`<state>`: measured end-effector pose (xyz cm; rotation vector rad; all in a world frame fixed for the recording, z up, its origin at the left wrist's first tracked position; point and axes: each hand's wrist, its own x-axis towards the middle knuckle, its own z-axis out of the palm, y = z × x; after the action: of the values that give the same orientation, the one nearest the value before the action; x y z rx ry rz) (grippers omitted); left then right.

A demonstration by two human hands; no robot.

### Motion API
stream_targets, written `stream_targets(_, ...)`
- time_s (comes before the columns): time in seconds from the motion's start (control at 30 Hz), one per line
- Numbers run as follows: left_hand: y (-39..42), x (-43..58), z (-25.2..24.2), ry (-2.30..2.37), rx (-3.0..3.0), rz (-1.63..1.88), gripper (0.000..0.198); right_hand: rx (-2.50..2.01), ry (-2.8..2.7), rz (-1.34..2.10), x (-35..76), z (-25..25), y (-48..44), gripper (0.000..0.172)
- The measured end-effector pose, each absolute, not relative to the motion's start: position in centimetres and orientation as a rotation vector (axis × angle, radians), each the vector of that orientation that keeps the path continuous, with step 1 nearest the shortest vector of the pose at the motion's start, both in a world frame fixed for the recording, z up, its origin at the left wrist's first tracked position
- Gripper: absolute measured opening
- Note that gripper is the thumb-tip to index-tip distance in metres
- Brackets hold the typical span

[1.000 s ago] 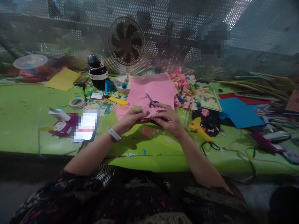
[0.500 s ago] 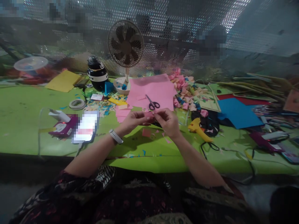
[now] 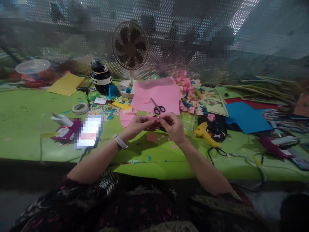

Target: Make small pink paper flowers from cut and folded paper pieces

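My left hand and my right hand meet above the green table, fingers pinched together on a small folded piece of pink paper. A white band sits on my left wrist. Just behind the hands lies a large pink sheet with small scissors on it. A stack of small pink squares lies left of the hands, and pink scraps lie under them.
A yellow glue gun lies right of my right hand, by blue paper. A fan, a dark helmet, tape roll, phone and folded pink pieces crowd the table.
Both hands lifted the pink piece off the table a second ago and drew it slightly toward me; since half a second ago they have barely moved.
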<state>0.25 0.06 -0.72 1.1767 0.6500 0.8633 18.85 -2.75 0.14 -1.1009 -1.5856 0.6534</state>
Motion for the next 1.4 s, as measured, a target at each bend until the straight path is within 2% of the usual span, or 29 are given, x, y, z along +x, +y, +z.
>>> stream_targets(0.27,0.1,0.3,-0.9,0.713,1.168,0.851,0.031,-1.127,-1.55,0.655,19.0,0.0,-2.4,0.034)
stream_targets(0.5,0.0,0.2,-0.8,0.708,1.155,0.856,0.034,-1.153,-1.489,0.839,19.6,0.1,-1.9,0.045)
stream_targets(0.73,-0.1,0.2,-0.6,0.707,1.174,0.829,0.038,-1.201,-1.768,0.662,18.9,0.7,-2.5,0.045)
stream_targets(0.97,-0.1,0.0,0.0,0.706,1.186,0.77,0.047,-1.15,-1.811,0.605,18.9,0.3,-2.4,0.044)
stream_targets(1.2,0.4,-0.3,-0.5,0.678,1.283,0.77,0.043,-1.15,-1.878,0.774,19.2,0.1,-2.1,0.047)
stream_targets(1.4,0.7,-0.9,0.2,0.692,1.314,0.723,0.037,-1.13,-1.879,1.066,19.7,0.6,-2.1,0.041)
